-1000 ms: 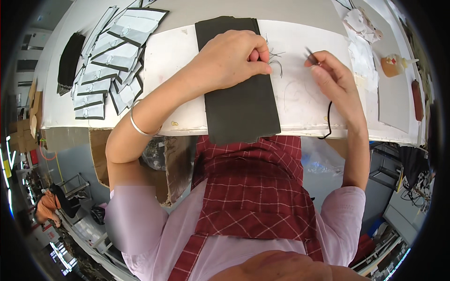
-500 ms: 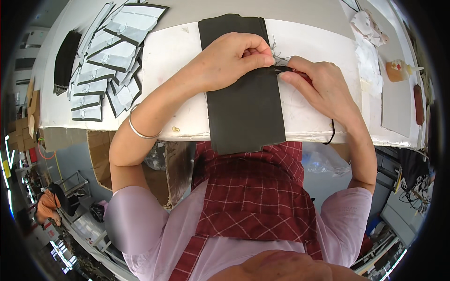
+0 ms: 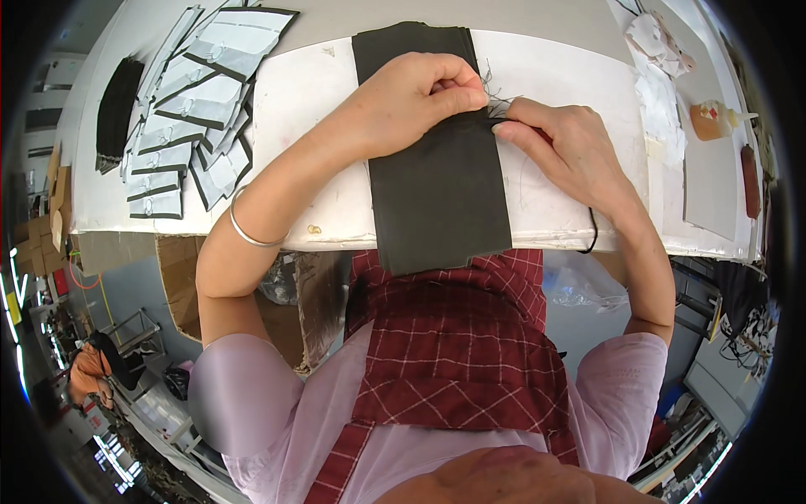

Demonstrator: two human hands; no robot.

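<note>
A stack of dark, near-black fabric strips (image 3: 441, 197) lies lengthwise on the white table, its near end hanging over the front edge. My left hand (image 3: 424, 97) rests across the strips, thumb and forefinger pinched at their right edge. Fine loose threads (image 3: 497, 102) stick out beside those fingertips. My right hand (image 3: 567, 147) is closed close by, just right of the stack. It holds what looks like thread snips (image 3: 497, 120); only a dark tip shows now, the rest hidden by the fingers.
Overlapping pale pieces with black edging (image 3: 197, 92) lie at the left, beside a dark bundle (image 3: 117, 113). On the right are a bottle of amber liquid (image 3: 712, 121), a dark red rod-like thing (image 3: 750, 181) and crumpled cloth (image 3: 659, 46). A cardboard box (image 3: 315, 311) stands below the table.
My right hand has shifted slightly up and left, and its fingers now cover most of the snips, whose dark blades and red part showed before. My left hand stays nearly in place.
</note>
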